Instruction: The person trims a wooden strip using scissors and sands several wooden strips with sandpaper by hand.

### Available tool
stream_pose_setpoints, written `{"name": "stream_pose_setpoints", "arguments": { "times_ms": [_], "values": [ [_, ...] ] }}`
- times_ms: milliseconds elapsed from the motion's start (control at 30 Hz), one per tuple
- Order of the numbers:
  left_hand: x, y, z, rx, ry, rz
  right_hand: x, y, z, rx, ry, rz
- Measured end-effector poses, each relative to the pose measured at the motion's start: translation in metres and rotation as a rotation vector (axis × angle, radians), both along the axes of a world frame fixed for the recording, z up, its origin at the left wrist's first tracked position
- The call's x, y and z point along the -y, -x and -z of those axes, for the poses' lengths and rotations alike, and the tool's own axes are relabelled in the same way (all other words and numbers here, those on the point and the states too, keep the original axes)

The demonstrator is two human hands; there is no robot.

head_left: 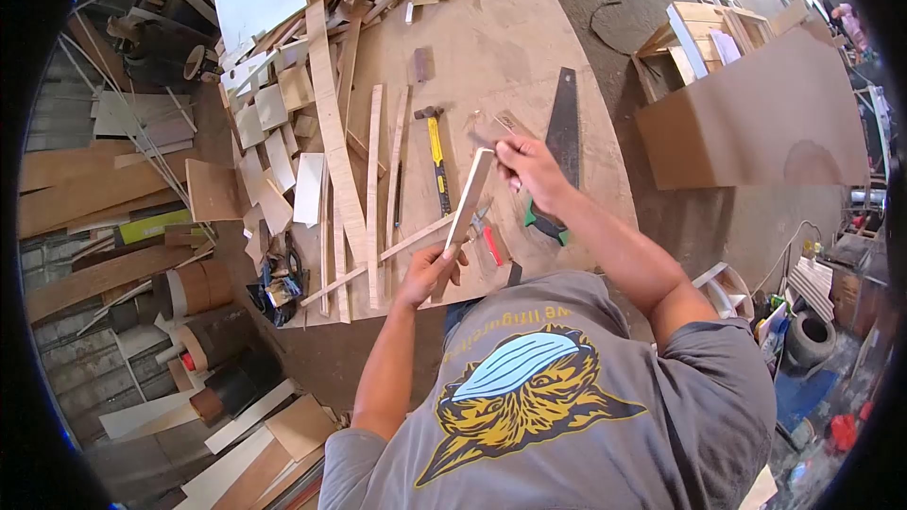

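My left hand (pixel 430 276) is closed round the lower end of a short wooden strip (pixel 470 198), which tilts up and away from me over the table. At the strip's upper end, my right hand (pixel 534 173) is pinched on a small, thin brownish piece (pixel 482 139); its kind is hard to make out. Left of the strip lies a hammer (pixel 436 156) with a yellow and black handle. A handsaw (pixel 564 123) with a green and black handle rests beyond my right hand. Red-handled pliers (pixel 490 244) lie partly hidden beneath the strip.
Long wooden slats (pixel 375 198) lie across the left of the plywood table (pixel 501 19). Offcuts (pixel 274 109) are heaped along its left side. A dark block (pixel 421 64) sits farther back. To the right stands a large brown panel (pixel 756 113).
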State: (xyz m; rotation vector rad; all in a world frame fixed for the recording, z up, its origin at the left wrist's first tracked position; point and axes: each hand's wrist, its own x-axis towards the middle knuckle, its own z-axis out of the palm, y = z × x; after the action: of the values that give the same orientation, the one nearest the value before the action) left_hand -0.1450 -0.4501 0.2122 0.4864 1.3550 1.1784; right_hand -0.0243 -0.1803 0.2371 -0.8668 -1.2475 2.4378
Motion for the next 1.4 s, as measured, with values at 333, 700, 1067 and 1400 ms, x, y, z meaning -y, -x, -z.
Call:
{"name": "stream_pose_setpoints", "arguments": {
  "times_ms": [333,700,1067,1400],
  "values": [
    [-0.074,0.008,-0.02,-0.123,-0.299,-0.151,0.046,0.02,-0.036,-0.192,-0.23,-0.114],
    [-0.104,0.004,-0.05,-0.461,-0.439,-0.344,0.026,0.009,-0.083,-0.136,-0.753,0.168],
    [-0.107,0.012,-0.057,-0.771,-0.462,-0.226,0.014,0.013,-0.082,-0.149,-1.28,0.152],
    [-0.107,0.01,-0.052,-0.795,-0.446,-0.202,-0.003,0.006,-0.074,-0.121,-1.259,0.156]
  ]
}}
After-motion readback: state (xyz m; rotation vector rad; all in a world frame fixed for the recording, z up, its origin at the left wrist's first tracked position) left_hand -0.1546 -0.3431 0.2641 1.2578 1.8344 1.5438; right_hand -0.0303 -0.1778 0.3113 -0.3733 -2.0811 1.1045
